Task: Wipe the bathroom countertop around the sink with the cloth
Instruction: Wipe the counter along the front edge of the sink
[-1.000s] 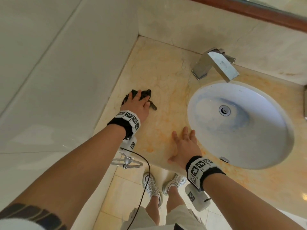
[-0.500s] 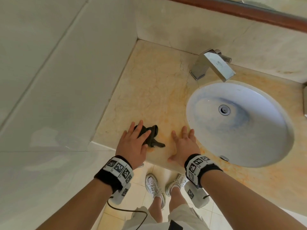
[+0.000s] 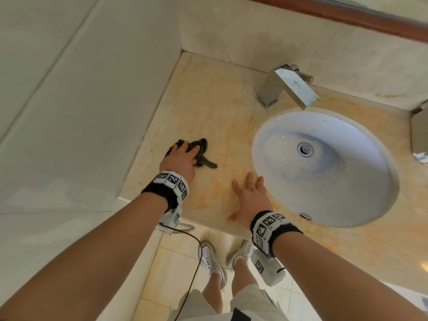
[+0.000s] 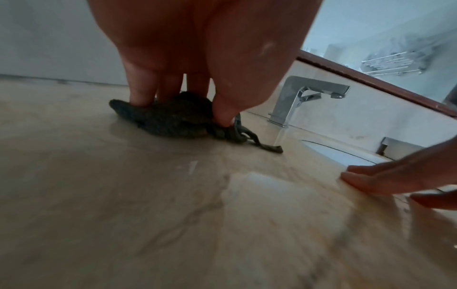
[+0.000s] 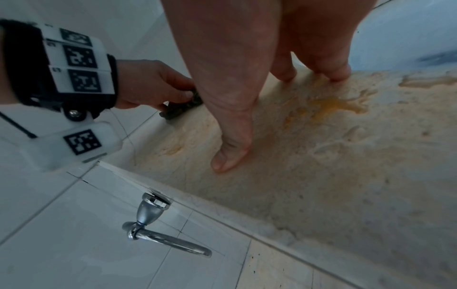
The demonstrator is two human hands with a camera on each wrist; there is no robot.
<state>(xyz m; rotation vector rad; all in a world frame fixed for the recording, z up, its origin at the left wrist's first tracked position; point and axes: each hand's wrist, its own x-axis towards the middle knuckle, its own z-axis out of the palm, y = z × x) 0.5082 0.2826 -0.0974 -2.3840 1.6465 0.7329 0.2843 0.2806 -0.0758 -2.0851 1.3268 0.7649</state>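
Note:
A crumpled dark cloth (image 3: 203, 152) lies on the beige marble countertop (image 3: 208, 100), left of the white oval sink (image 3: 347, 181). My left hand (image 3: 181, 158) sits on top of it, fingers and thumb dug into the cloth (image 4: 173, 121) and pressing it to the stone. One twisted tail of the cloth trails toward the sink. My right hand (image 3: 249, 195) lies flat on the countertop by the sink's near-left rim, fingers straight, holding nothing; its thumb (image 5: 231, 154) touches the stone. In the right wrist view the left hand (image 5: 150, 86) is curled over the cloth (image 5: 180, 109).
A chrome faucet (image 3: 287, 89) stands behind the sink. A tiled wall (image 3: 92, 112) borders the countertop on the left. A metal box (image 3: 419, 130) stands at the right edge. A chrome towel ring (image 5: 160, 234) hangs below the counter's front edge. Orange stains mark the stone.
My left hand slid the cloth from near the front edge back across the countertop, away from me. One second ago it was also far out. The right hand has stayed put.

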